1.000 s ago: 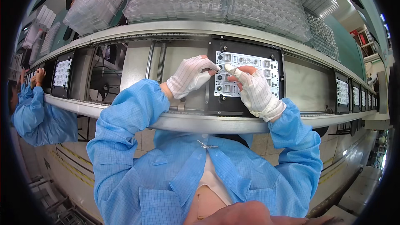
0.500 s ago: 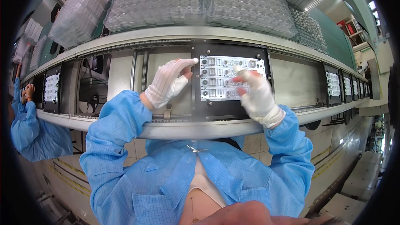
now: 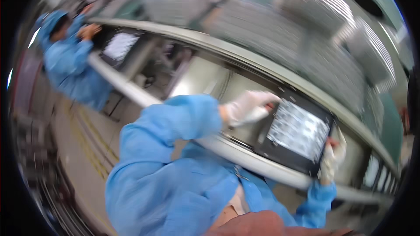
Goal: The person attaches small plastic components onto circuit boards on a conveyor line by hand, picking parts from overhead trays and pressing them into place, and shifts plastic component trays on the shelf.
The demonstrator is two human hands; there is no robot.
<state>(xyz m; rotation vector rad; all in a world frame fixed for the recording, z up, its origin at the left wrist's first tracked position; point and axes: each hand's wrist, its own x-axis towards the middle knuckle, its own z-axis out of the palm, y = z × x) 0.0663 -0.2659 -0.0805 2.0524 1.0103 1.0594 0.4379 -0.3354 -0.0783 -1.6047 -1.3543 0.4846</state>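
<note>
A black carrier plate [image 3: 286,157] lies tilted in the view on the conveyor, bearing a white panel of circuit boards [image 3: 297,129]; motion blur hides the panel's details. My left hand [image 3: 250,108], in a white glove with bare fingertips, is at the carrier's left edge. Its fingers stretch toward the panel's upper left corner and the thumb stands apart; nothing shows in it. At the opposite edge is my right hand [image 3: 333,157], gloved the same way, its fingers apart along the rim. Whether either hand presses on the carrier is too blurred to tell.
Conveyor rails [image 3: 245,159] run across the view. More carriers with white panels [image 3: 378,175] stand on the line at the right. A co-worker in blue [image 3: 74,65] works at another panel [image 3: 120,46] on the left. Stacks of clear plastic trays [image 3: 267,22] line the far side.
The view has swung leftward and tilted, so the carrier now appears lower right. My right hand has moved from above the panel to the carrier's right edge. My left hand stays near its left edge.
</note>
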